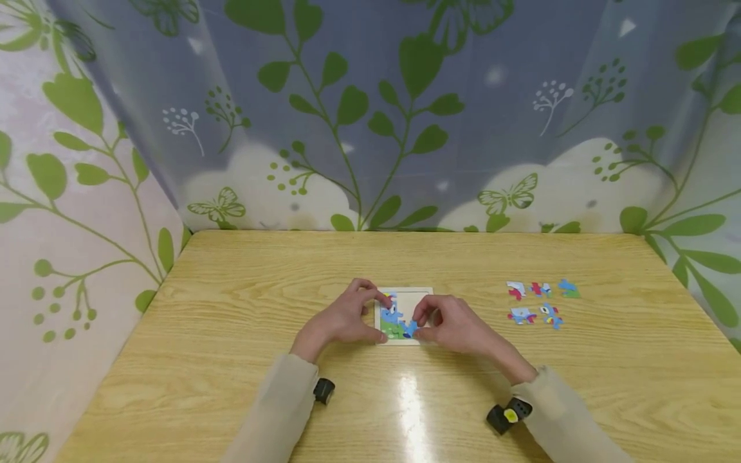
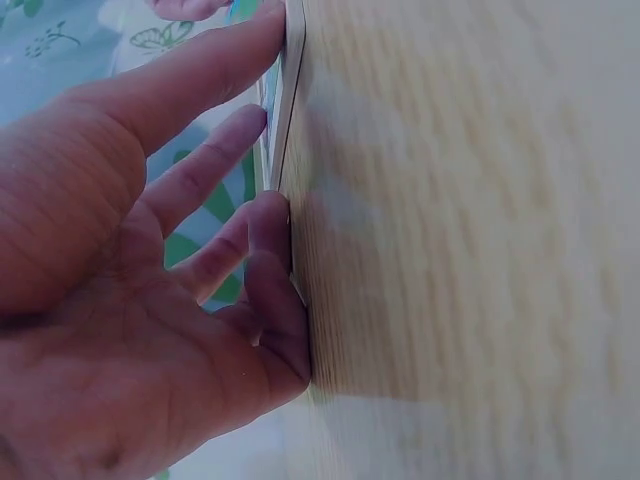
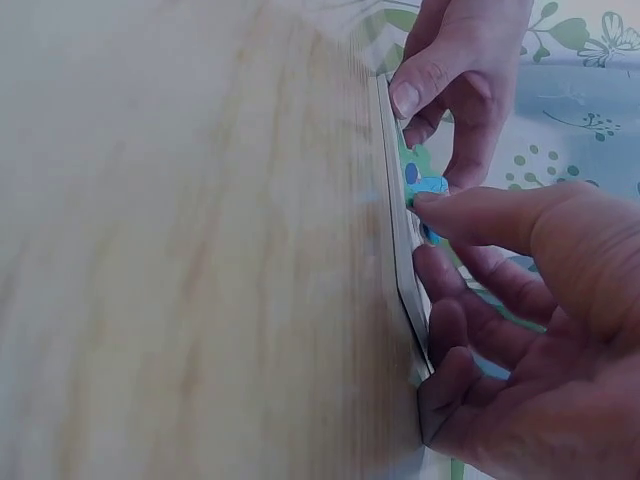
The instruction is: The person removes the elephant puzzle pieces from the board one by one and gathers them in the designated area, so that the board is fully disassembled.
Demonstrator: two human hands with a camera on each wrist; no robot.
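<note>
A small jigsaw puzzle board [image 1: 403, 343] with a pale border lies on the table between the hands. Fitted pieces [image 1: 390, 326] in blue and green fill its left side. Spread over that side, the left hand [image 1: 347, 315] touches the board's lower left corner with its thumb [image 2: 215, 70], while its index fingertip rests on the pieces higher up. The right hand [image 1: 454, 323] pinches a blue puzzle piece [image 3: 432, 186] between thumb and index finger, low over the board beside the fitted pieces. Its other fingers are curled by the board's right edge and partly cover it.
Several loose puzzle pieces [image 1: 523, 316] lie in two rows to the right of the board. The wooden table [image 1: 231, 308] ends at a patterned curtain [image 1: 370, 128] behind it. Each wrist wears a small black camera [image 1: 502, 418].
</note>
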